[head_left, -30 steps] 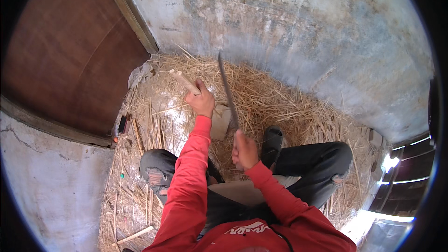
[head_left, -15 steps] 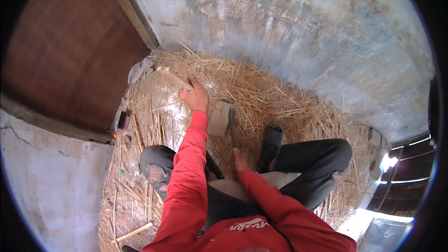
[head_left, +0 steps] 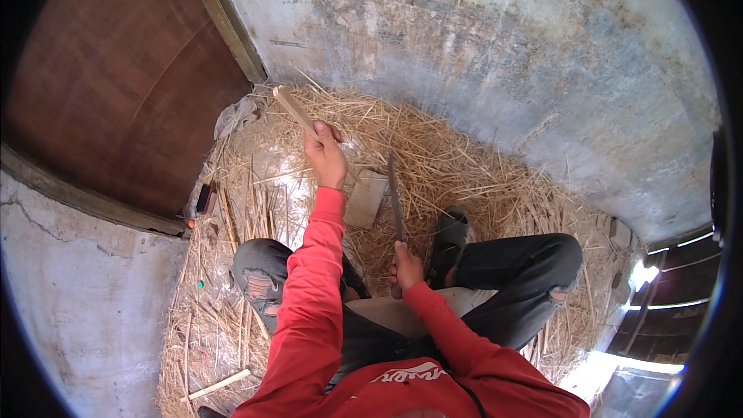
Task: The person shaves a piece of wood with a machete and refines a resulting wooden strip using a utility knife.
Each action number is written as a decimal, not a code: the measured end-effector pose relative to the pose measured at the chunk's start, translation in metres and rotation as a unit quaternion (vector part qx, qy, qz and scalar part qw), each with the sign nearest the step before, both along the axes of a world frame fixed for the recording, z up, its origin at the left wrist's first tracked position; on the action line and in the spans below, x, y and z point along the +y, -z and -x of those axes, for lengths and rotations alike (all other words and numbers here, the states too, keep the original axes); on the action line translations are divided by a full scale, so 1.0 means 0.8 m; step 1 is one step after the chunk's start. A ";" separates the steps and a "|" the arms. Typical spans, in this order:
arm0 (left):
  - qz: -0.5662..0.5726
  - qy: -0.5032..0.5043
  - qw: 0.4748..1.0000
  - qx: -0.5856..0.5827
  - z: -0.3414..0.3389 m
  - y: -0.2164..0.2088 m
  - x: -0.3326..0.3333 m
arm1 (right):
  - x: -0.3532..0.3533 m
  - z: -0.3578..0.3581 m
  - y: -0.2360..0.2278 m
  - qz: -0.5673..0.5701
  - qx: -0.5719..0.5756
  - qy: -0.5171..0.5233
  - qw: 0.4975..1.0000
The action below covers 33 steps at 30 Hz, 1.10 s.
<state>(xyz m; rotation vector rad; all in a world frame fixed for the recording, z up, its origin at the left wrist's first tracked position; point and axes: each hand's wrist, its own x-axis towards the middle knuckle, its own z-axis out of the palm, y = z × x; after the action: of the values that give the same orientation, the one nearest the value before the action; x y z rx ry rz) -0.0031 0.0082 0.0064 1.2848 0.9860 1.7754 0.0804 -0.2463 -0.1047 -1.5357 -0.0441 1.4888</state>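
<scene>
My left hand point(head_left: 326, 156), arm stretched forward, is closed round a pale, squared wooden stick point(head_left: 292, 107). The stick's far end points up and left toward the corner of the walls; a thin end shows past my hand. Between my legs, my right hand point(head_left: 405, 269) grips the handle of a long, dark-bladed machete point(head_left: 395, 200), its tip pointing away from me. A pale, flat-topped block point(head_left: 366, 200) sits on the floor just left of the blade, apart from it, and below my left hand.
Loose straw and wood shavings point(head_left: 457, 151) cover the floor up to the grey wall point(head_left: 480, 54). My bent knees flank the work spot. A cut stick point(head_left: 219, 385) lies at lower left. A brown door panel point(head_left: 124, 85) stands at left, near a small dark box point(head_left: 205, 198).
The machete has swung a little right and forward, away from the block, with my right hand turning. My left hand has tilted the stick more steeply and shifted it slightly right.
</scene>
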 end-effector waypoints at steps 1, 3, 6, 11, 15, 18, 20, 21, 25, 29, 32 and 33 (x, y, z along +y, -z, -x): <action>0.020 0.015 1.000 0.002 0.002 0.001 -0.002 | -0.004 0.004 -0.002 -0.002 -0.006 -0.010 1.000; -0.035 0.040 0.995 -0.087 0.001 0.011 -0.001 | -0.009 0.013 -0.006 -0.007 -0.018 -0.029 0.999; -0.040 0.049 0.990 -0.128 -0.006 0.010 -0.001 | -0.009 0.024 -0.021 -0.001 -0.018 -0.043 0.999; -0.030 0.084 0.994 -0.054 -0.002 0.028 0.004 | 0.000 0.022 -0.018 -0.006 0.008 -0.081 0.997; -0.062 0.051 0.996 -0.039 -0.014 0.044 0.014 | 0.057 -0.016 -0.094 -0.075 -0.045 -0.062 0.994; -0.091 0.020 0.994 -0.062 -0.021 0.041 0.025 | 0.095 -0.046 -0.188 -0.285 -0.072 0.045 0.955; -0.098 0.002 0.992 -0.078 -0.026 0.040 0.034 | 0.114 -0.064 -0.243 -0.411 -0.031 0.144 0.899; -0.095 0.000 0.992 -0.085 -0.030 0.038 0.038 | 0.120 -0.069 -0.255 -0.470 -0.012 0.195 0.861; -0.078 -0.018 0.991 -0.107 -0.040 0.037 0.050 | 0.095 -0.032 -0.177 -0.543 -0.038 0.167 0.822; -0.060 -0.049 0.993 -0.084 -0.048 0.039 0.052 | 0.044 0.001 0.005 -0.111 -0.125 -0.061 0.984; -0.032 -0.082 0.993 -0.080 -0.011 0.036 0.054 | 0.089 -0.046 -0.065 -0.089 -0.039 0.087 0.991; -0.018 -0.099 0.992 -0.077 -0.001 0.039 0.051 | 0.104 -0.070 -0.101 -0.145 -0.042 0.108 0.983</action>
<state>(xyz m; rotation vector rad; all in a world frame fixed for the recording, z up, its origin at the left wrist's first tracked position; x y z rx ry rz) -0.0022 0.0489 -0.0252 1.0820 1.0267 2.0198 0.1366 -0.1634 -0.0243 -1.3205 -0.1336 1.1885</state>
